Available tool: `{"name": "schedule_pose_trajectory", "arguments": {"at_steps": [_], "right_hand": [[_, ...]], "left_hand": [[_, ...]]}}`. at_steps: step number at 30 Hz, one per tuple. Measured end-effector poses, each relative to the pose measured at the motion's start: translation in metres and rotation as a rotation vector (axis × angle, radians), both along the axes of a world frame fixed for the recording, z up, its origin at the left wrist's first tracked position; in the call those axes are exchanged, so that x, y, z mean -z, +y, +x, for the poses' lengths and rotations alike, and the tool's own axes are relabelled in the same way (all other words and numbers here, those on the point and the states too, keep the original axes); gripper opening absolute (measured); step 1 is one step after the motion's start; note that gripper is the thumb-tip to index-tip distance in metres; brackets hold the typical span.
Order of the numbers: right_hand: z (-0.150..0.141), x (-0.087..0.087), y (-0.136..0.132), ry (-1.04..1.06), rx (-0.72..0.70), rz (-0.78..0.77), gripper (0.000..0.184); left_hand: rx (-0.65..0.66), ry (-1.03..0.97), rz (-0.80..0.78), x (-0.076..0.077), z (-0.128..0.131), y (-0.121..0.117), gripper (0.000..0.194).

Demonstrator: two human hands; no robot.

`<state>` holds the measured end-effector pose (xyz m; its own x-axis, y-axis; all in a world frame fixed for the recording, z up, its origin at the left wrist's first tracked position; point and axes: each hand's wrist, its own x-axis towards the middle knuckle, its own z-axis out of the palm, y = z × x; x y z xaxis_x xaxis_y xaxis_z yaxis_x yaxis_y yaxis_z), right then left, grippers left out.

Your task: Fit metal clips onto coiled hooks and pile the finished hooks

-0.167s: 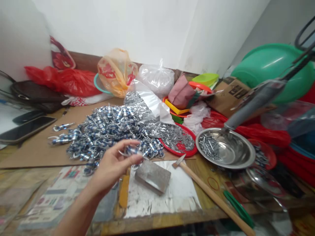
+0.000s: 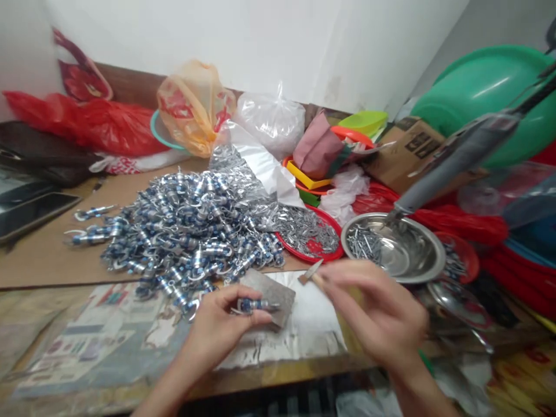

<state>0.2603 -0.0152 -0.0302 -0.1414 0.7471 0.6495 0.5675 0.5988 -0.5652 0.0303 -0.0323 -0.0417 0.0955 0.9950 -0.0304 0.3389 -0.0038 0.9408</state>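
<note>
My left hand pinches a small blue-and-silver metal fitting with a hook between thumb and fingers. The fitting lies sideways, its thin tip over a grey metal block. Under the block is a white sheet on the bench. My right hand, slightly blurred, closes its fingers round the hammer just behind the head. It hides most of the wooden handle. Left of the block lies a big pile of similar blue-and-silver fittings on cardboard.
A red tray of small metal pieces stands behind the hammer. To its right is a steel bowl with nails or pins, a grey-handled tool leaning over it. Plastic bags line the wall. A phone lies far left.
My right hand has come into view at the hammer. My left hand has moved lower with the fitting, now in front of the block. The view has tilted slightly.
</note>
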Motion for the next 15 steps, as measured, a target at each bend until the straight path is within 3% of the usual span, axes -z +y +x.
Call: {"name": "schedule_pose_trajectory", "arguments": {"at_steps": [2,5,7,10,12,15], "right_hand": [[0.004,0.008,0.030,-0.238,0.216,-0.203,0.021],[0.007,0.024,0.084,-0.416,0.301,-0.373,0.037],[0.006,0.035,0.108,-0.476,0.321,-0.429,0.035],[0.006,0.042,0.118,-0.530,0.366,-0.474,0.018],[0.009,0.041,0.114,-0.535,0.404,-0.482,0.017],[0.018,0.036,0.108,-0.503,0.464,-0.471,0.020]], "left_hand": [[0.012,0.083,0.121,0.011,0.007,-0.001,0.017],[0.020,0.167,0.249,0.018,0.010,0.002,0.026],[0.002,0.190,0.232,0.018,0.009,0.003,0.029],[0.007,0.151,0.108,0.013,0.003,0.002,0.023],[0.025,0.120,0.065,0.009,-0.001,0.001,0.018],[0.024,0.115,0.146,0.005,-0.005,0.001,0.016]]}}
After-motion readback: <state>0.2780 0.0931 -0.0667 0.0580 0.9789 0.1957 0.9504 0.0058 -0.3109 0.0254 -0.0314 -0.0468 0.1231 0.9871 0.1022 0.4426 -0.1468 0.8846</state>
